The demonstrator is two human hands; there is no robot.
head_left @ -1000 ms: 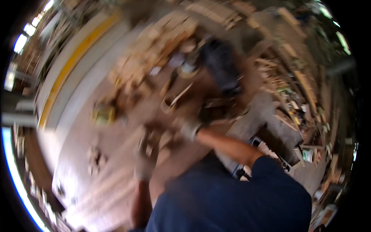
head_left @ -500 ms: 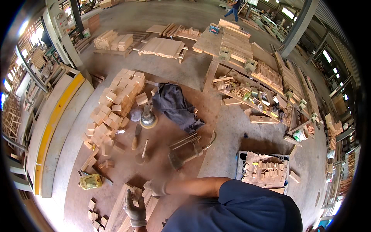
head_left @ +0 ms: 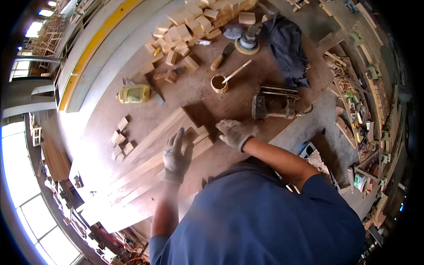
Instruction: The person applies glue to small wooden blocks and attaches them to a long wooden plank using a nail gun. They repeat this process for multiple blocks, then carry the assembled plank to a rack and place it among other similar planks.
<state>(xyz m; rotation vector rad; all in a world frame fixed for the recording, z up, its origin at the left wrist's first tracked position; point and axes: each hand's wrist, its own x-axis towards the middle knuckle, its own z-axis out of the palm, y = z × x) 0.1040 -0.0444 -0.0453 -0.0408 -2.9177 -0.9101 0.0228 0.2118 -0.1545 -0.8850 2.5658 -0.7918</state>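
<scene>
Several long wooden boards (head_left: 165,134) lie side by side on the brown tabletop (head_left: 212,104). My left hand (head_left: 174,157), in a pale work glove, is over these boards with its fingers stretched up and apart. I see nothing in it. Just beyond the boards' right-hand ends is my right hand (head_left: 236,134), also gloved. Its fingers are loosely curved and apart, with nothing visible between them. Farther back stands a small pot (head_left: 219,84) with a stick leaning in it. A nail gun (head_left: 276,104) lies to the right of the pot.
Behind are a heap of wooden blocks (head_left: 181,33), a sander (head_left: 247,42), a wooden-handled scraper (head_left: 222,56) and a dark cloth (head_left: 287,51). At left lie a yellowish container (head_left: 134,93), a hammer (head_left: 160,96) and several small blocks (head_left: 118,139). A shelf of offcuts (head_left: 353,110) stands right.
The view has swung down and left, bringing the boards nearer its middle. My left hand's fingers have straightened. My right hand now sits farther from the left, beyond the board ends.
</scene>
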